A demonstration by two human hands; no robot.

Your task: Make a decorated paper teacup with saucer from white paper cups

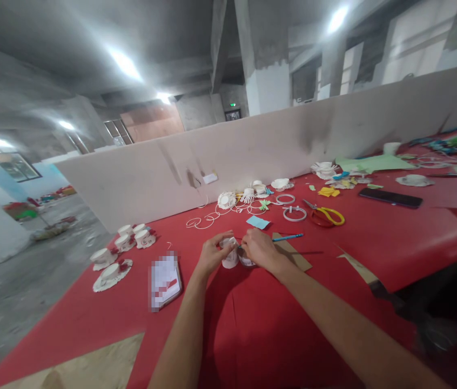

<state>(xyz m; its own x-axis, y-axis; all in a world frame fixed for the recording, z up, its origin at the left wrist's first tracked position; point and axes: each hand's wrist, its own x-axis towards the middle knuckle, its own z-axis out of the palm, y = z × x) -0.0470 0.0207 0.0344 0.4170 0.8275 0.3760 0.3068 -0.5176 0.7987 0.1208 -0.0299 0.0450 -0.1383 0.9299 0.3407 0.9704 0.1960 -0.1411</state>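
My left hand (215,254) curls its fingers round a small white cup (229,258) that stands upright on the red table covering. Close beside it, my right hand (259,247) is closed, its fingertips pinched near the cup's right side. A thin dark tip shows at those fingers, too small to name. Partly hidden under the right hand is a low, round whitish thing (247,262). To the right of that hand lie a blue pencil (288,237) and a brown piece of card (293,255).
Left are several small white cups on lacy saucers (112,274) and a phone (166,281). Behind my hands lie white rings (294,214), blue paper (258,222) and yellow-handled scissors (331,214). A dark phone (390,198) lies right; a pale partition (244,146) runs behind.
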